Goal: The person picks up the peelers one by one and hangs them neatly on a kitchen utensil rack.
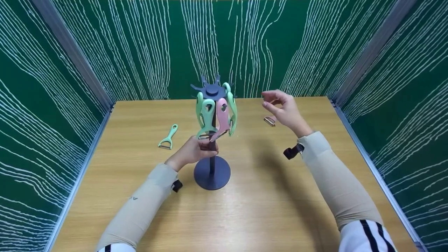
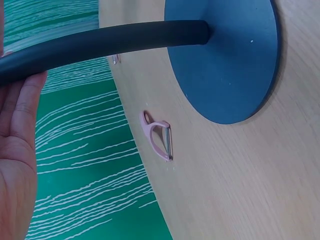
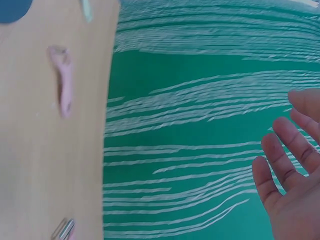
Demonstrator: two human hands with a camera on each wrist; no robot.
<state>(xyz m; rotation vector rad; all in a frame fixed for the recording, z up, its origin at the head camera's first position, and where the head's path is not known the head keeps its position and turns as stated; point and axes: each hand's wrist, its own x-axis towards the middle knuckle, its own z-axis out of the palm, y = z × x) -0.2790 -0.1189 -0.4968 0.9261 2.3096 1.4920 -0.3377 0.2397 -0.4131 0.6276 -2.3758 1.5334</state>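
1. My head camera looks down on a light wooden surface, with green walls streaked in white beyond its far, left and right edges.
2. Around the middle of the surface stands a dark stand, upright, with a round base and a spoked top.
3. Hanging green peelers and one hanging pink peeler dangle from the spokes, blades down.
4. My left hand is wrapped round the pole, just below the peelers.
5. My right hand is raised well apart from the left, toward the far right corner; its fingers are loosely bent and hold nothing.
6. A loose green peeler lies between the stand and the left edge.
7. A loose pink peeler, partly hidden by my right hand, lies near the far edge, right of the stand.
8. My left wrist camera shows a flat pink peeler near an edge; I cannot tell whether it is the same one.
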